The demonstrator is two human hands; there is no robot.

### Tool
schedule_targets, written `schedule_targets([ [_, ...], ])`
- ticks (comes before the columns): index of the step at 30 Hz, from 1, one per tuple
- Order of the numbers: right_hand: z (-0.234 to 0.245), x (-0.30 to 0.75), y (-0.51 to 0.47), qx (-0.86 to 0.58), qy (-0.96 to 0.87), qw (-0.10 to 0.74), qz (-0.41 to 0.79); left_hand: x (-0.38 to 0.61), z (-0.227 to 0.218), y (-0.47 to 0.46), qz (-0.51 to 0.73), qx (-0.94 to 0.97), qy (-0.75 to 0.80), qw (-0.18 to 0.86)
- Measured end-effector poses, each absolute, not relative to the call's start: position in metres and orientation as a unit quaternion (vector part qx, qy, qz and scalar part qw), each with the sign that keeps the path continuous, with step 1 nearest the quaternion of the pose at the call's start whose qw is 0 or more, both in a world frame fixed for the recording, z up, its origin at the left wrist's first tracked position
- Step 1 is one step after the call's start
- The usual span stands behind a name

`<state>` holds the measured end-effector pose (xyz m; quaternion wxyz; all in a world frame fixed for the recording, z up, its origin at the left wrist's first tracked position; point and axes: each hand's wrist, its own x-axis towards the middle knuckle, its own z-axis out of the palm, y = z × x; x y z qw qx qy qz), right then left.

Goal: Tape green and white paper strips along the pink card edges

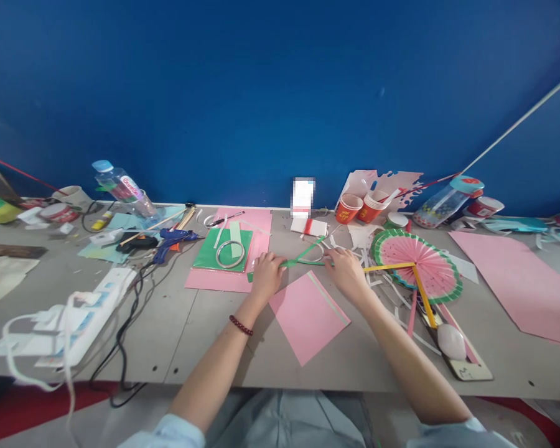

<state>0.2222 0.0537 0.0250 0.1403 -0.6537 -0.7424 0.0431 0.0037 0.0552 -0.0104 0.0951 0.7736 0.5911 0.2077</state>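
Observation:
A narrow green paper strip [302,256] runs between my hands above the table, and one length of it slants up toward the back. My left hand [267,275] is closed on the strip, with a short green end showing left of the fingers. At its other side my right hand [348,274] pinches the strip with thumb and fingertips. Just in front of both hands lies a square of pink paper [305,323], turned cornerwise, with a pale strip along its upper right edge. Loose white paper strips [389,283] lie beyond my right hand.
At left are a green pack [203,252] with a tape roll [230,254], a blue glue gun [172,241] and a power strip [96,317]. A watermelon-patterned paper fan [429,258] stands right. Red paper cups [348,208] are near the blue wall.

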Motion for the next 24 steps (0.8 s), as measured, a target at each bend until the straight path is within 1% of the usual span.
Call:
schedule_targets([
  [3,0.032,0.240,0.044,-0.698,-0.712,0.080,0.002,0.003,-0.009,0.054,0.219,0.780,0.577,0.105],
  [6,0.033,0.252,0.038,-0.722,-0.691,0.031,0.028,0.004,-0.009,0.053,0.226,0.790,0.559,0.110],
  [8,0.032,0.256,0.035,-0.730,-0.681,0.017,0.048,0.004,-0.008,0.052,0.220,0.790,0.566,0.090],
  [13,0.028,0.256,0.035,-0.743,-0.668,0.006,0.048,0.006,-0.006,0.047,0.177,0.782,0.596,0.043],
  [18,0.029,0.253,0.036,-0.760,-0.648,-0.012,0.057,0.005,-0.005,0.046,0.180,0.771,0.609,0.051],
  [21,0.031,0.250,0.034,-0.775,-0.629,-0.001,0.065,0.005,-0.002,0.045,0.185,0.773,0.605,0.056],
  [24,0.030,0.250,0.032,-0.789,-0.610,0.039,0.065,0.006,-0.001,0.044,0.186,0.775,0.602,0.046],
])
